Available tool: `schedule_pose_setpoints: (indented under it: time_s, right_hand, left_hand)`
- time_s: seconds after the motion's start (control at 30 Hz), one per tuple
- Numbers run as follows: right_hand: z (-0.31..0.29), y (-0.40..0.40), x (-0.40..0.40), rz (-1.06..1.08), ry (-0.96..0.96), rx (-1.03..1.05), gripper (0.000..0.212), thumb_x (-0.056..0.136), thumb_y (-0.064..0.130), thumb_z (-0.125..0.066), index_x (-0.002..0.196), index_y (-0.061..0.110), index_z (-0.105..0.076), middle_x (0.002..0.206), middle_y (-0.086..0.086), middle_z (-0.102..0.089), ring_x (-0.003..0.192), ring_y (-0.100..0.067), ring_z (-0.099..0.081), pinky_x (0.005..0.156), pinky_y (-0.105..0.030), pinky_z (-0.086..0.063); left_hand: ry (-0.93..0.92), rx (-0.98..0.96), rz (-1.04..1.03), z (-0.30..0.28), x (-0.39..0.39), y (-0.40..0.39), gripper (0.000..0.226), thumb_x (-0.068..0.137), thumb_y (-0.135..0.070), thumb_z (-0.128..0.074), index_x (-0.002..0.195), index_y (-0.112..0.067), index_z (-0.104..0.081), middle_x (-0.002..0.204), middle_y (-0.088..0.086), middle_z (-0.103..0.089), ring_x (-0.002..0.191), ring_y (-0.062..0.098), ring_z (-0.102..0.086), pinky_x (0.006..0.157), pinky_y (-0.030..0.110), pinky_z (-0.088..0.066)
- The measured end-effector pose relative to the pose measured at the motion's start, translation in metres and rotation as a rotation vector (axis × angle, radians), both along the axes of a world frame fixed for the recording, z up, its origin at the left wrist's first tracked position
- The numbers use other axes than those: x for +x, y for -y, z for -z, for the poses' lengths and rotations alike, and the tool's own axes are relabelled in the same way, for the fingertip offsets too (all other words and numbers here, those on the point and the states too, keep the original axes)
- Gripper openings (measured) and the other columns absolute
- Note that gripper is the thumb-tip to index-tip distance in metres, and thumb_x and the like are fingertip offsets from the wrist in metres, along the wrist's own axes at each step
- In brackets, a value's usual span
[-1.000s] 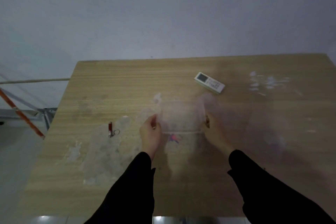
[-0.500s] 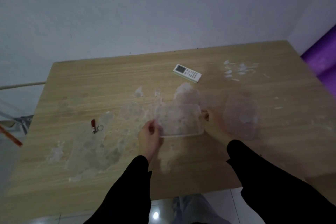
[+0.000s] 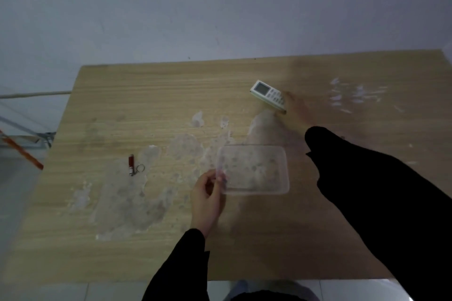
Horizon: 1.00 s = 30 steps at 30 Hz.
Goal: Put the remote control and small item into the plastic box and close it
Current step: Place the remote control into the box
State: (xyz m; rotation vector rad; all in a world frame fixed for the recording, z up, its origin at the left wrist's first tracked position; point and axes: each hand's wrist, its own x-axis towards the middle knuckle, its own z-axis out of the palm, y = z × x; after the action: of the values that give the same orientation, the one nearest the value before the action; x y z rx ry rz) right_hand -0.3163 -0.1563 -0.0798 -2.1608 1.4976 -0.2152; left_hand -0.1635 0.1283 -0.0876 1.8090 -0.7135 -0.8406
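A clear plastic box (image 3: 254,170) lies open on the wooden table (image 3: 122,252), near its middle. My left hand (image 3: 206,199) pinches the box's left rim. A white remote control (image 3: 267,96) lies slanted further back, beyond the box. My right hand (image 3: 297,109) is stretched out to the remote's right end and is blurred by motion, so its grip is unclear. A small red item with a key ring (image 3: 132,165) lies on the table well left of the box. No lid shows; my right sleeve covers the table to the right of the box.
The table top has pale worn patches (image 3: 127,193) left of the box and white flecks (image 3: 354,96) at the back right. A grey wall stands behind. An orange bar (image 3: 22,151) and a metal frame sit off the table's left edge.
My right hand let go of the box's right side and moved back toward the remote. The left hand stays on the box's left rim. The camera view shifted left.
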Motion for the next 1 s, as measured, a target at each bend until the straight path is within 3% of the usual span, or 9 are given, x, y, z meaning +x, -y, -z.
schedule_pose_setpoints:
  time_s: [0.1, 0.17, 0.3, 0.4, 0.53, 0.67, 0.8, 0.9, 1.0]
  right_hand:
    - [0.003, 0.005, 0.004, 0.042, 0.004, -0.063, 0.047, 0.083, 0.013, -0.062, 0.123, 0.002, -0.042, 0.125, -0.026, -0.05, 0.114, -0.041, -0.046, 0.09, -0.048, -0.042]
    - [0.0, -0.003, 0.007, 0.067, 0.049, -0.051, 0.04, 0.083, 0.008, -0.06, 0.119, 0.0, -0.044, 0.124, -0.027, -0.049, 0.113, -0.041, -0.045, 0.09, -0.046, -0.041]
    - [-0.018, -0.039, 0.003, 0.107, 0.302, 0.008, 0.043, 0.082, -0.001, -0.059, 0.123, 0.001, -0.047, 0.123, -0.025, -0.054, 0.11, -0.036, -0.053, 0.091, -0.045, -0.046]
    - [-0.035, -0.084, -0.012, -0.013, 0.416, 0.058, 0.047, 0.08, -0.002, -0.063, 0.124, 0.003, -0.049, 0.122, -0.02, -0.058, 0.107, -0.029, -0.056, 0.088, -0.041, -0.05]
    - [-0.032, -0.14, -0.033, -0.228, 0.341, 0.088, 0.042, 0.085, 0.002, -0.06, 0.124, 0.006, -0.048, 0.122, -0.02, -0.055, 0.107, -0.027, -0.052, 0.086, -0.033, -0.041]
    - [-0.013, -0.16, -0.034, -0.351, 0.112, 0.015, 0.048, 0.085, 0.0, -0.058, 0.131, 0.004, -0.044, 0.136, -0.02, -0.047, 0.127, -0.034, -0.04, 0.106, -0.043, -0.034]
    - [-0.006, -0.166, -0.019, -0.332, 0.042, -0.036, 0.054, 0.082, -0.003, -0.057, 0.133, 0.006, -0.043, 0.137, -0.019, -0.048, 0.127, -0.035, -0.04, 0.108, -0.041, -0.029]
    - [-0.007, -0.169, -0.009, -0.326, 0.008, -0.094, 0.052, 0.079, -0.002, -0.059, 0.129, 0.004, -0.047, 0.132, -0.019, -0.052, 0.123, -0.036, -0.043, 0.105, -0.043, -0.032]
    - [-0.003, -0.171, -0.009, -0.31, -0.013, -0.142, 0.05, 0.079, -0.003, -0.058, 0.127, 0.002, -0.048, 0.13, -0.021, -0.053, 0.12, -0.039, -0.046, 0.103, -0.046, -0.037]
  left_hand:
    - [0.028, 0.002, -0.006, 0.001, 0.001, 0.001, 0.013, 0.091, -0.03, -0.059, 0.09, -0.021, -0.069, 0.085, -0.002, -0.074, 0.079, 0.01, -0.069, 0.069, 0.021, -0.052]
    - [0.045, 0.0, 0.001, 0.0, 0.001, 0.001, 0.013, 0.091, -0.03, -0.058, 0.089, -0.021, -0.069, 0.084, -0.001, -0.074, 0.078, 0.011, -0.068, 0.069, 0.021, -0.052]
    - [0.123, 0.002, 0.02, 0.001, 0.001, 0.0, 0.013, 0.092, -0.03, -0.056, 0.089, -0.023, -0.068, 0.084, -0.005, -0.073, 0.077, 0.001, -0.066, 0.066, 0.01, -0.049]
    - [0.239, 0.013, 0.065, 0.004, -0.001, -0.001, 0.018, 0.096, -0.027, -0.049, 0.093, -0.024, -0.066, 0.088, -0.005, -0.069, 0.079, -0.003, -0.061, 0.066, 0.003, -0.042]
    - [0.28, 0.006, 0.09, 0.006, -0.002, -0.005, 0.019, 0.098, -0.021, -0.046, 0.096, -0.019, -0.065, 0.091, 0.0, -0.067, 0.081, 0.012, -0.061, 0.067, 0.014, -0.042]
    - [0.298, 0.0, 0.092, 0.005, -0.002, -0.004, 0.021, 0.097, -0.02, -0.047, 0.104, -0.015, -0.066, 0.094, -0.002, -0.065, 0.085, 0.015, -0.06, 0.068, 0.018, -0.043]
    - [0.298, 0.03, 0.158, 0.002, 0.0, -0.003, 0.023, 0.097, -0.018, -0.046, 0.109, -0.012, -0.064, 0.1, 0.007, -0.067, 0.09, 0.023, -0.063, 0.075, 0.03, -0.047]
    - [0.339, 0.071, 0.221, -0.007, 0.01, -0.004, 0.026, 0.097, -0.021, -0.047, 0.115, -0.011, -0.063, 0.108, 0.013, -0.068, 0.097, 0.026, -0.063, 0.079, 0.03, -0.047]
    - [0.441, 0.131, 0.133, -0.019, 0.038, -0.011, 0.03, 0.094, -0.017, -0.052, 0.12, -0.007, -0.06, 0.118, 0.018, -0.063, 0.109, 0.031, -0.058, 0.094, 0.038, -0.047]
